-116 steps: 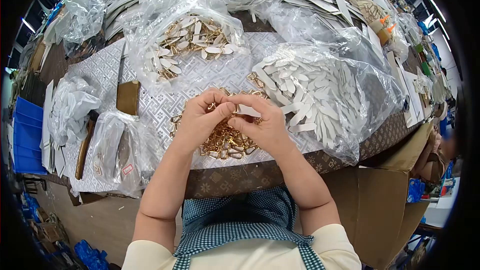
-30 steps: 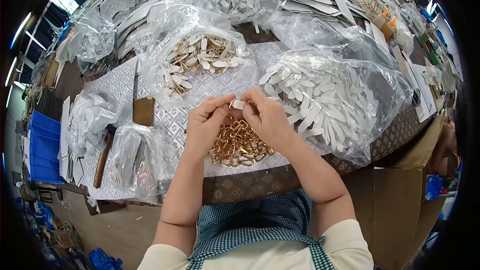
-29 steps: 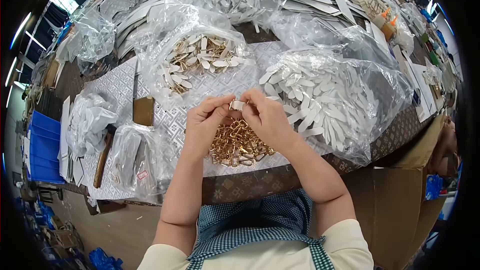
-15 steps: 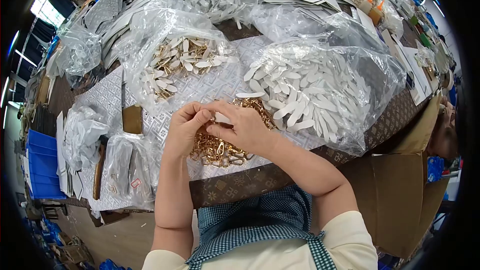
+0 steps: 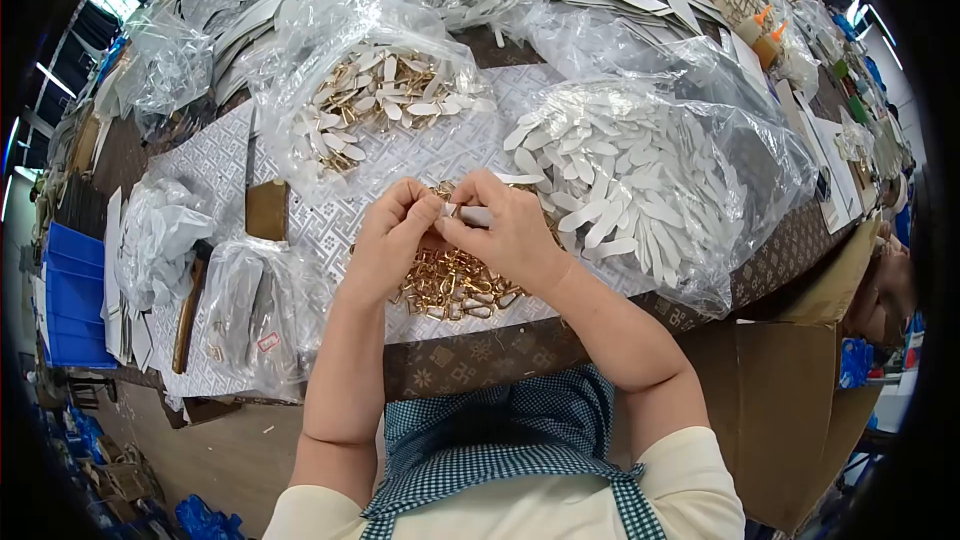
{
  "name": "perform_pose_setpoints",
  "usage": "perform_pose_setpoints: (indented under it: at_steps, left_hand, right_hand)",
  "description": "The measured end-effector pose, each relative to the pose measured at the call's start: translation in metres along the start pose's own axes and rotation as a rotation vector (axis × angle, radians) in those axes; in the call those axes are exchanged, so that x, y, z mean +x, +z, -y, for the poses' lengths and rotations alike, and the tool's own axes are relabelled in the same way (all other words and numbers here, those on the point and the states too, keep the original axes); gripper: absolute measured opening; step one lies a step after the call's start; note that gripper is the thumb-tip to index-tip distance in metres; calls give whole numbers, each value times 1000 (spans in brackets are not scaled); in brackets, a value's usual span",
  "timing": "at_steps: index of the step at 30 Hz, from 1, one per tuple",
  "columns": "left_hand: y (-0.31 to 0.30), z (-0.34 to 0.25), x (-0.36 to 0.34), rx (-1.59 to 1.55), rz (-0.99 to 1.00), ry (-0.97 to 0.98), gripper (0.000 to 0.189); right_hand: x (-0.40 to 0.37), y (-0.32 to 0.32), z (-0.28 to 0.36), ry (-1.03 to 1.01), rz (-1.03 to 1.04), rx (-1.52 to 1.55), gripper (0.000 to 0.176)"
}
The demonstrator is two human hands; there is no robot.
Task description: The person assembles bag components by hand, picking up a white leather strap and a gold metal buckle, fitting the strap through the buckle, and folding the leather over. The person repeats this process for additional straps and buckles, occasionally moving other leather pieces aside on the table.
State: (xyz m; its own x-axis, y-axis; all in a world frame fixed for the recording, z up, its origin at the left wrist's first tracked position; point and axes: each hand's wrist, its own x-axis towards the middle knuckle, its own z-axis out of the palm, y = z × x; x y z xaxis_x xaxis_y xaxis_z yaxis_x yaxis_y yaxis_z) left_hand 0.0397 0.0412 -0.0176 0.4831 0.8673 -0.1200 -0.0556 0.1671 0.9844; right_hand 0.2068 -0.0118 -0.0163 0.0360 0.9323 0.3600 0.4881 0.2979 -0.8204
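Observation:
My left hand (image 5: 395, 240) and my right hand (image 5: 510, 240) meet over a pile of gold-coloured metal clasps (image 5: 460, 285). Between their fingertips is a small white tab (image 5: 477, 217), with a little gold metal showing beside it. The right fingers and thumb are closed around the tab. My left thumb and forefinger pinch its other end; how tab and metal join there is mostly hidden. One loose white tab (image 5: 518, 179) lies just beyond my right hand. Farther right, a clear bag (image 5: 770, 155) lies open around many white tabs (image 5: 640, 190).
Behind the clasps, another clear bag (image 5: 290, 90) contains white tabs with gold metal parts (image 5: 390, 90). At the left lie a folded plastic bag (image 5: 260, 315), a brown stick (image 5: 188, 315) and a blue bin (image 5: 75, 295). A cardboard box (image 5: 790, 400) stands beside the table at right.
The whole view has shifted slightly. My hands stay close together over the clasps, and the white tab between them now shows more clearly.

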Motion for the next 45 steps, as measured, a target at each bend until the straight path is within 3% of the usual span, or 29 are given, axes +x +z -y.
perform_pose_setpoints:
  at_steps: [3,5,8,9,12,14,17,21,26,29,32,35,36,40,43,45]
  left_hand:
    - [1,-3,0,13,-45,0,15]
    - [2,-6,0,-38,-42,-17,15]
    - [0,-6,1,-88,-88,66,26]
    - [-3,-3,2,-150,-136,128,31]
    - [-16,16,16,225,-320,278,28]
    - [-11,16,17,643,-316,383,26]
    - [-8,26,22,1115,-263,541,28]
    - [-4,18,16,1118,-248,442,24]
    - [-10,16,14,1038,-201,420,17]
    - [-11,15,13,1038,-163,375,17]
    - [-11,16,13,1029,-159,352,17]
    - [-7,18,12,983,-187,384,16]
    - [-5,19,14,970,-195,417,16]
    - [-1,19,16,1048,-194,432,17]
    - [-3,15,16,1008,-155,319,17]
    - [-2,13,14,797,-145,324,16]
  right_hand:
    - [2,2,-3,-43,12,39,21]
    - [6,-6,2,168,118,211,21]
    - [20,-8,0,87,62,135,19]
    - [29,-11,0,145,79,196,22]
    - [72,-22,7,165,144,232,32]
    - [92,-28,2,-26,-9,-123,35]
    - [90,-44,2,28,33,-376,30]
    - [59,-61,-13,283,214,-585,18]
    - [27,-46,-31,139,154,-754,12]
    - [27,-46,-28,176,143,-700,12]
    - [21,-43,-35,63,40,-595,13]
    - [15,-40,-20,301,-8,-150,15]
    - [13,-39,-16,286,-29,-60,16]
    - [12,-35,-20,277,-11,28,16]
    - [10,-33,-27,279,20,59,16]
    - [9,-30,-25,296,32,91,15]
